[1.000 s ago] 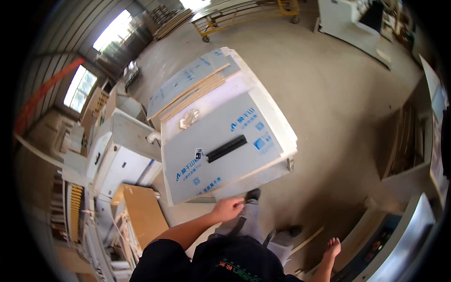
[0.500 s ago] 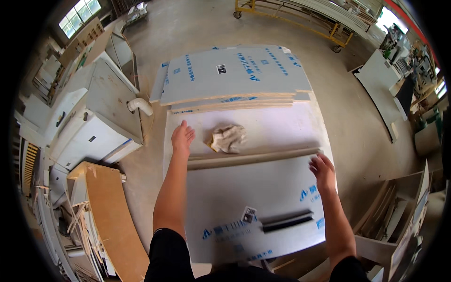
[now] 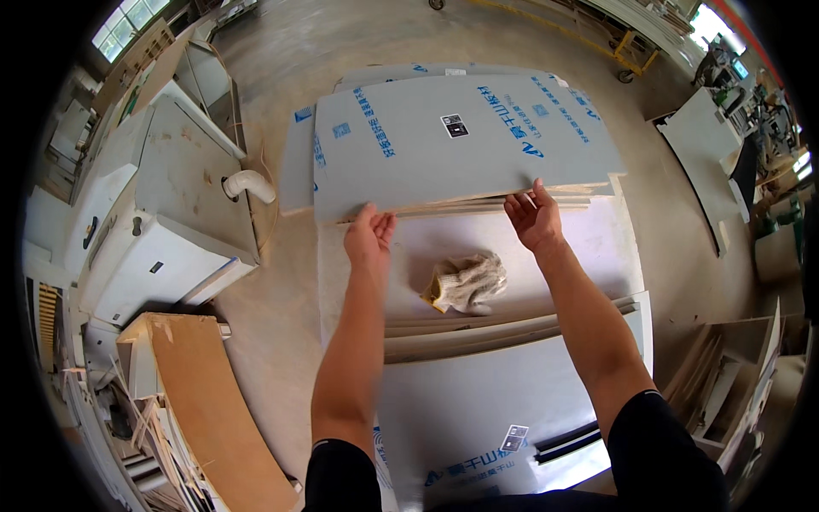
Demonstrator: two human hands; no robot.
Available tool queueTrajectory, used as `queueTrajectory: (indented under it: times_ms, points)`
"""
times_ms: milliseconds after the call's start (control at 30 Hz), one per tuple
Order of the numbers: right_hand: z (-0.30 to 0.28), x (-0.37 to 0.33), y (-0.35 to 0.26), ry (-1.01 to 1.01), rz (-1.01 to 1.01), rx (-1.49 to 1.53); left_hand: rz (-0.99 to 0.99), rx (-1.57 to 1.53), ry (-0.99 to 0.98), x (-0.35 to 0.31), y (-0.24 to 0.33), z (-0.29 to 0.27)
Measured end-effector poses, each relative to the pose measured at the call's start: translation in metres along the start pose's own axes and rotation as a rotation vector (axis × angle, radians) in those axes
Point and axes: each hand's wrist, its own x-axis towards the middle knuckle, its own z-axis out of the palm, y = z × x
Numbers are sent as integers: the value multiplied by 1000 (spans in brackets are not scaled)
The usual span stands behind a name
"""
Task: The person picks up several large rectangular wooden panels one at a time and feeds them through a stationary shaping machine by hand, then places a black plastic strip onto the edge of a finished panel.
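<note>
A grey board with blue print point(image 3: 401, 145) lies on top of the far stack, a small dark label on its face. My left hand point(image 3: 369, 239) grips the near edge of this board close to its left corner, thumb on top and fingers curled under. Farther right along the same edge, my right hand point(image 3: 536, 220) holds it with the palm turned up and the thumb on top. Under that edge, more boards point(image 3: 529, 206) show as pale layers. A crumpled knitted work glove point(image 3: 467, 283) rests on the white surface point(image 3: 401, 256) between my forearms.
Nearest me lies another stack of grey boards point(image 3: 486, 392), with a black strip point(image 3: 567, 444) on it. On the left stand a white cabinet-like machine with a bent pipe point(image 3: 249, 184) and a brown panel point(image 3: 209, 401). A bin of offcuts point(image 3: 717, 392) stands at right.
Both hands have moved forward from above the near stack to the far stack and taken hold of its top board. The view has shifted, and the board's near edge sits differently over the layers below.
</note>
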Motion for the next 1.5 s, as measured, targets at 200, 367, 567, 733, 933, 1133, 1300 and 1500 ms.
queueTrajectory:
  times_ms: [200,367,567,733,933,1133,1300,1500]
  points:
    - [7,9,-3,-93,17,-56,-78,-98,-123,-46,-23,6]
    - [15,13,-3,26,-30,-236,4,-194,-81,-41,-14,14]
    - [16,1,16,-115,90,-65,19,-74,-133,-22,15,-9]
    - [45,-10,-10,-144,-39,35,73,-66,-170,-46,21,13]
    - [24,-53,-45,-245,-135,134,88,-115,-244,-117,21,22]
    - [-44,-214,-118,-489,-314,159,-71,-227,-838,-265,53,-61]
    - [-102,-346,-195,-464,-507,278,32,-22,-854,-345,60,-37]
    - [-229,-531,-268,-558,-733,202,-26,7,-705,-479,8,11]
